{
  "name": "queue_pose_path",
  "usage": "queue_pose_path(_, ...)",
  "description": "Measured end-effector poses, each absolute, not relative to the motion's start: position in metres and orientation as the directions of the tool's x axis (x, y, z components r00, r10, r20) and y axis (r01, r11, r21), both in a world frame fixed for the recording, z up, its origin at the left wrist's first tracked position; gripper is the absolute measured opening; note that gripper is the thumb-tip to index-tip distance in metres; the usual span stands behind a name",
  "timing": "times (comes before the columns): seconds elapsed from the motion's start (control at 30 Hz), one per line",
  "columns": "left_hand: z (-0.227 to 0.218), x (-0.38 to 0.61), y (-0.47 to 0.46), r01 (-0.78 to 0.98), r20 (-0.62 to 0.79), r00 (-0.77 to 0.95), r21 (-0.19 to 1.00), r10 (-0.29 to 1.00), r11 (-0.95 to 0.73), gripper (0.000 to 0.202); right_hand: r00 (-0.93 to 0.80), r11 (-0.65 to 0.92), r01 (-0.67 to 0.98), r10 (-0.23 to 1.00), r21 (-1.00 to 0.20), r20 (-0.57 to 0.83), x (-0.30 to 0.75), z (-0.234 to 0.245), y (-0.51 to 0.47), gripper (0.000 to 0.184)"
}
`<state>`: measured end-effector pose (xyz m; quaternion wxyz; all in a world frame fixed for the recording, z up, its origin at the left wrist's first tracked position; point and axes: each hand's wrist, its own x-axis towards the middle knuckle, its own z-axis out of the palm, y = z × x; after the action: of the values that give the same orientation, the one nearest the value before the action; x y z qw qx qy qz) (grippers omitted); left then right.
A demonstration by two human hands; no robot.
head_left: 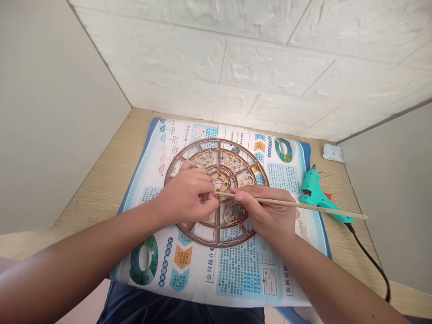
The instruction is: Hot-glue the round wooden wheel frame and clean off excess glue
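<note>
A round brown openwork frame (219, 245) with spokes and gold scroll-shaped inlays lies flat on a printed sheet. My right hand (270, 211) grips a long thin wooden stick (310, 207), which slants out to the right past the hand. The stick's left end is by the frame's central ring (221, 173). My left hand (192, 191) rests over the left part of the frame, thumb and forefinger drawn together close to the stick's tip. Whatever is between those fingers is hidden or too small to make out.
A teal glue gun (313, 191) with a black cord (371, 263) lies to the right. Behind it sits a small white packet (333, 153). The printed sheet (249, 283) covers the wooden table (104, 175). A white brick-pattern wall (202, 58) and grey side panels (57, 112) enclose the table.
</note>
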<state>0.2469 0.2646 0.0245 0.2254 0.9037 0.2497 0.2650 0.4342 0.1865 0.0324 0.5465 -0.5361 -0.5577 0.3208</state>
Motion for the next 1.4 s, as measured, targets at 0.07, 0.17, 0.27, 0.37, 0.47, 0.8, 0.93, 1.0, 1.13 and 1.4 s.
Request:
queue_pose_path(0.07,0.0246,0.2463,0.2646,0.321,0.36,0.744,0.546,0.563,-0.774,0.025,0.182,0.207,0.249,0.949,-0.946,0.256,0.4344,0.0328,0.1866,0.018)
queue_pose_path(0.17,0.0257,0.2459,0.2634,0.302,0.347,0.756,0.568,0.555,-0.766,0.023,0.197,0.167,0.254,0.955,-0.953,0.22,0.4345,0.0338,0.1868,0.014)
queue_pose_path(0.27,0.0264,0.2467,0.2626,0.298,0.345,0.754,0.578,0.558,-0.759,0.021,0.202,0.161,0.249,0.956,-0.955,0.214,0.4342,0.0342,0.1874,0.014)
queue_pose_path(0.37,0.0254,0.2478,0.263,0.296,0.357,0.747,0.576,0.561,-0.761,0.023,0.191,0.185,0.253,0.953,-0.95,0.236,0.4341,0.0336,0.1879,0.014)
queue_pose_path(0.47,0.0235,0.2482,0.2635,0.294,0.376,0.74,0.564,0.557,-0.772,0.024,0.195,0.19,0.279,0.949,-0.941,0.25,0.4344,0.0332,0.1879,0.015)
queue_pose_path(0.8,0.0234,0.248,0.2622,0.311,0.325,0.758,0.583,0.566,-0.75,0.024,0.216,0.145,0.295,0.953,-0.944,0.214,0.4337,0.034,0.1872,0.019)
queue_pose_path(0.93,0.0232,0.2488,0.2622,0.317,0.314,0.756,0.592,0.574,-0.741,0.025,0.206,0.161,0.258,0.954,-0.953,0.217,0.4338,0.0345,0.1877,0.018)
queue_pose_path(1.0,0.023,0.2486,0.2625,0.313,0.317,0.754,0.597,0.576,-0.738,0.026,0.203,0.169,0.252,0.954,-0.953,0.223,0.4342,0.0341,0.1878,0.019)
queue_pose_path(1.13,0.0226,0.2479,0.2633,0.293,0.327,0.756,0.604,0.566,-0.741,0.027,0.198,0.185,0.267,0.95,-0.946,0.242,0.4349,0.0329,0.1873,0.02)
queue_pose_path(1.4,0.0217,0.2467,0.2651,0.293,0.298,0.771,0.619,0.563,-0.728,0.026,0.203,0.179,0.256,0.951,-0.95,0.234,0.4357,0.0311,0.1877,0.015)
